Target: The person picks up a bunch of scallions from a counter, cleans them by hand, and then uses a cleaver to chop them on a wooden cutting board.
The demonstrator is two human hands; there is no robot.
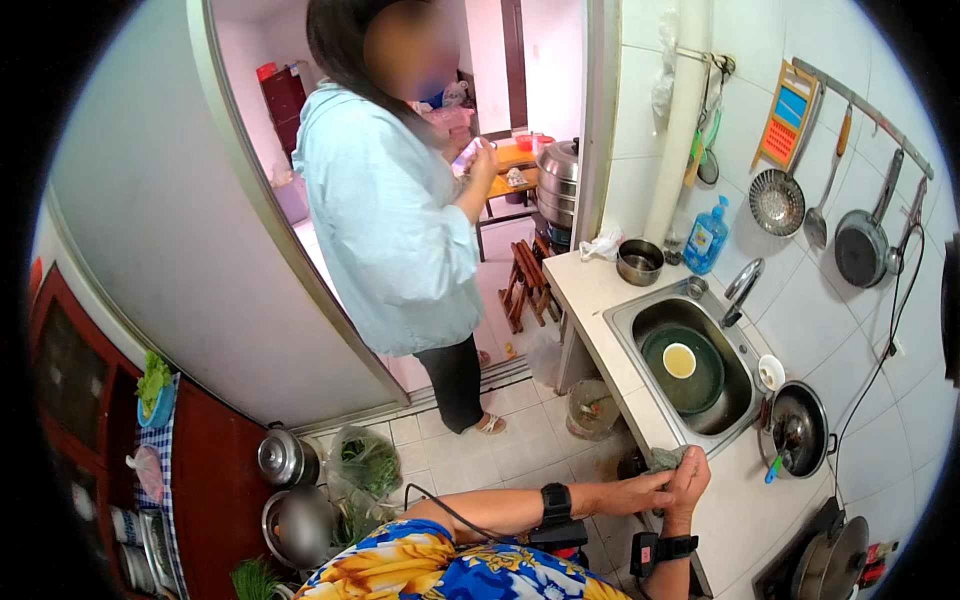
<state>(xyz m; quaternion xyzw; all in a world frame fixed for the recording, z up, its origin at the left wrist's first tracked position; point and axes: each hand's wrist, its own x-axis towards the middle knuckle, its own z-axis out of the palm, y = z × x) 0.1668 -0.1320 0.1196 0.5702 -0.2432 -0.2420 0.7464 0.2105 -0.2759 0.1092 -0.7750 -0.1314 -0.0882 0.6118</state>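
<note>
My left hand and my right hand are pressed together over the front edge of the counter. A grey-green cloth is squeezed between them, and part of it sticks out beyond my fingers. Close by is the steel sink. In it sits a dark green basin of water, with a small bowl of yellowish liquid inside. To the right of the sink stands a black wok with a green-handled utensil in it.
A person in a light blue shirt stands in the doorway holding a phone. A pot and soap bottle stand behind the sink. A lidded pan is at the lower right. Bagged greens and a bucket occupy the floor.
</note>
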